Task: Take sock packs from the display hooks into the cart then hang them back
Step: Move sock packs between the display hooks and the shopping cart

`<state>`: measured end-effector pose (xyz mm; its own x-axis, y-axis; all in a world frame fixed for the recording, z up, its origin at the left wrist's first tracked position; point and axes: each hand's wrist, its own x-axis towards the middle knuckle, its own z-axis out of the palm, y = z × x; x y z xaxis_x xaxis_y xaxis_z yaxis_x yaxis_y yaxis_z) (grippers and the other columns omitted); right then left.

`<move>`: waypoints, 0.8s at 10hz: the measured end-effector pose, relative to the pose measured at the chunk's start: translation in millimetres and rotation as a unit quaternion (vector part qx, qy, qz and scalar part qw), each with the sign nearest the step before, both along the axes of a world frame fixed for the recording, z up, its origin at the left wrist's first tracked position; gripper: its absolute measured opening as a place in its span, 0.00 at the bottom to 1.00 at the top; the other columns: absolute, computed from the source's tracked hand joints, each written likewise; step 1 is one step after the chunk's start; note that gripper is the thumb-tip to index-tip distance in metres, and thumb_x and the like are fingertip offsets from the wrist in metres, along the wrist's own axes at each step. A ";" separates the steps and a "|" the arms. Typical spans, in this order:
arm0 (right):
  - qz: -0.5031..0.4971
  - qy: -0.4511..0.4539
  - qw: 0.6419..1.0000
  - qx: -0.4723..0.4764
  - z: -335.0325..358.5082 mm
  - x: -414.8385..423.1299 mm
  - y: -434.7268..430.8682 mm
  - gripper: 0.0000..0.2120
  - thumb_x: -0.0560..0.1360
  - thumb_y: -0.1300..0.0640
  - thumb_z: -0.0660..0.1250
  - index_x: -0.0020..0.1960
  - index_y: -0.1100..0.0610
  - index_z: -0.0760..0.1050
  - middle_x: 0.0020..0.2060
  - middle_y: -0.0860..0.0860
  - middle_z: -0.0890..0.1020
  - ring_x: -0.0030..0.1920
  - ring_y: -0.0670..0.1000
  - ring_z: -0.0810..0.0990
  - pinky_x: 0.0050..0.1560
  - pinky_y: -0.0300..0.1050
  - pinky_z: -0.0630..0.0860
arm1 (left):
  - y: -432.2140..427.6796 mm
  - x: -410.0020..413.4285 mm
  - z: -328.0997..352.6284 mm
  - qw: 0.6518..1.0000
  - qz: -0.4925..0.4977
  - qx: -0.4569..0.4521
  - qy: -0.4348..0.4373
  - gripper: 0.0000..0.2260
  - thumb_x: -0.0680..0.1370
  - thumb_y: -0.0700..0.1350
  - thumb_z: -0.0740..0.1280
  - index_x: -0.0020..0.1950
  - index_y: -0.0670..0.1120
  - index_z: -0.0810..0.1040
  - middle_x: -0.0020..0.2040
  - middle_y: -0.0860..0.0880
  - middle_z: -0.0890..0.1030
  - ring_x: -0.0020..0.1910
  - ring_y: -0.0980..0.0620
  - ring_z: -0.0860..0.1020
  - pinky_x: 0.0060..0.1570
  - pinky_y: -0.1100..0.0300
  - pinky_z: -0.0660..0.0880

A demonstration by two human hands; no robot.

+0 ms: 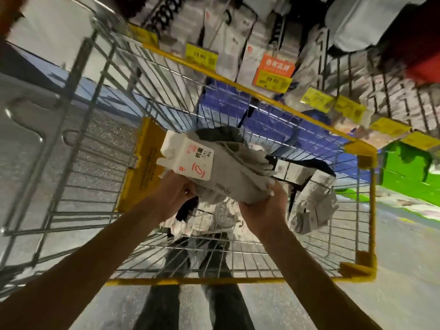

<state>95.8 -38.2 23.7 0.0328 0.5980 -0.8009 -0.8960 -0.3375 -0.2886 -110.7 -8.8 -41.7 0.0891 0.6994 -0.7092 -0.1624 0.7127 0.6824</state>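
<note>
1. Both hands sit about mid-frame, over the basket of the cart (pixel 214 281), the wire kind with a yellow rim.
2. Between them they've got a grey sock pack (pixel 238 177). It has a white card label with red print on its upper left end. The pack is up off the cart's floor and tilted, card end pointing to the upper left.
3. The left hand (pixel 175 194) has its fingers curled round the lower left end of the pack, just below the card.
4. The right hand (pixel 263 210) grips the lower right end, thumb lying on top of the grey fabric. The other fingers are tucked underneath, so I can't really see them.
5. There's more stuff in the cart:
   - a light grey pack (pixel 314 206) leans at the right wall;
   - a dark pack (pixel 290 171) with a black-and-white card lies just behind the held one;
   - a black sock pack (pixel 188 210) lies low down, right under the left hand.
6. Along the top of the frame is the display, with hanging packs (pixel 228 41), all pretty blurry. There's a row of yellow price tags (pixel 201 55) and one orange tag (pixel 273 67).
7. Blue boxes (pixel 238 110) show through the cart's far wall.
8. At the bottom of the frame you can see the person's legs (pixel 166 306) in dark trousers.
</note>
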 end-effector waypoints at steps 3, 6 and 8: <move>-0.046 0.018 0.986 0.158 111.2 3.4 11.5 0.26 0.54 0.59 0.76 0.53 0.60 0.82 0.50 0.58 0.84 0.48 0.57 0.84 0.48 0.47 0.81 | -10.7 35.6 122.9 0.990 0.014 -0.062 -0.125 0.09 0.67 0.38 0.72 0.44 0.44 0.75 0.33 0.46 0.75 0.36 0.49 0.70 0.39 0.57 0.68; 0.072 -0.007 0.949 0.306 210.1 -4.2 18.0 0.27 0.55 0.56 0.78 0.55 0.60 0.83 0.56 0.59 0.83 0.56 0.59 0.82 0.54 0.53 0.80 | 32.8 49.8 248.1 0.944 -0.053 0.042 -0.322 0.36 0.71 0.71 0.63 0.69 0.46 0.76 0.65 0.43 0.77 0.67 0.42 0.73 0.61 0.42 0.75; 0.125 -0.025 0.958 0.256 266.2 -3.4 18.5 0.20 0.74 0.58 0.65 0.64 0.65 0.75 0.54 0.58 0.83 0.51 0.57 0.84 0.45 0.47 0.82 | 53.9 53.0 309.7 0.924 -0.039 0.083 -0.372 0.43 0.75 0.72 0.54 0.78 0.42 0.62 0.76 0.37 0.65 0.75 0.37 0.65 0.75 0.37 0.57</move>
